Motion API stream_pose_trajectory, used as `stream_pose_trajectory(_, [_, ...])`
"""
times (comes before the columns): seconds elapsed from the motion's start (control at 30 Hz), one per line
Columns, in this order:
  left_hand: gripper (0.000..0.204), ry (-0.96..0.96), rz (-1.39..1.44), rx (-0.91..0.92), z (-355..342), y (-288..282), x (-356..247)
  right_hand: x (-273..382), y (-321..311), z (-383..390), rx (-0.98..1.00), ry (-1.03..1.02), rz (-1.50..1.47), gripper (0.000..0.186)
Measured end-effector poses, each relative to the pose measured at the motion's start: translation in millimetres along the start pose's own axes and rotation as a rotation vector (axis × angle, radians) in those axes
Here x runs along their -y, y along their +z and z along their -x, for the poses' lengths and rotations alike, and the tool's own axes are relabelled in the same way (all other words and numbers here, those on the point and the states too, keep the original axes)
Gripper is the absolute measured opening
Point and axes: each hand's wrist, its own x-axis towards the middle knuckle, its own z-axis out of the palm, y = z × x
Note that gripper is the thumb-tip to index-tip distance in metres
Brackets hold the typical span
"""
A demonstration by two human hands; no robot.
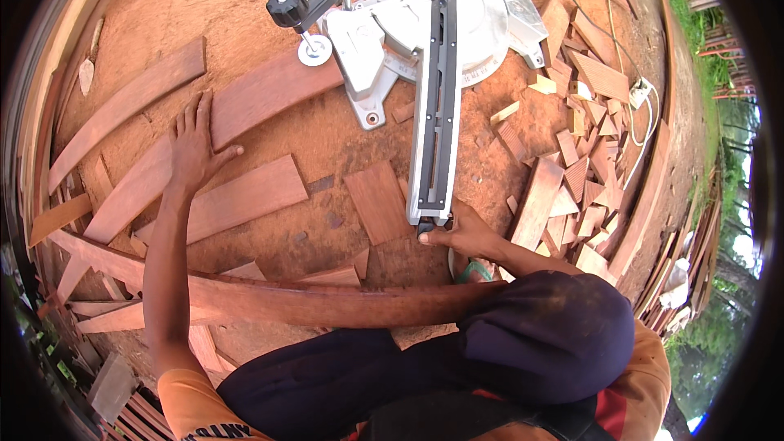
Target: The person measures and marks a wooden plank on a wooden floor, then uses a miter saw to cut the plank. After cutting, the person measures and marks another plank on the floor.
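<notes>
My left hand (193, 137) lies on a long reddish wooden board (265, 94), fingers stretched out and thumb spread to the right. The board's far right end meets the white metal base of a mitre saw (357, 45). From that base, a long slotted arm (435, 106) points toward me. My right hand (467, 235) is closed round the arm's near end, thumb against its small black lever (428, 225); some fingers are hidden behind it. A clamp with a black knob (287, 6) stands left of the saw, its round pad above the board.
Offcuts (584, 184) are heaped on the right beside a white power socket (640, 91) and cord. Other boards (131, 110) lie on the earth at the left. A long plank (327, 304) crosses in front of my legs. A trowel-like tool (86, 73) lies far left.
</notes>
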Motion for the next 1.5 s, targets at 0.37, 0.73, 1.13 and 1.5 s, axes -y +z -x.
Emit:
stream_pose_trajectory(0.37, [0.084,0.373,0.586,0.147,55,-7,-126,0,35,-20,-0.049,0.05,0.007,0.066])
stream_pose_trajectory(0.73, [0.077,0.468,0.771,0.386,61,9,-190,21,56,-36,0.003,0.058,0.004,0.053])
stream_pose_trajectory(1.13, [0.074,0.019,1.378,0.802,96,19,-187,11,63,-43,-0.034,-0.161,-0.071,0.053])
stream_pose_trajectory(1.5, [0.034,0.14,1.107,0.669,49,11,-176,24,74,-47,-0.017,0.018,-0.143,0.057])
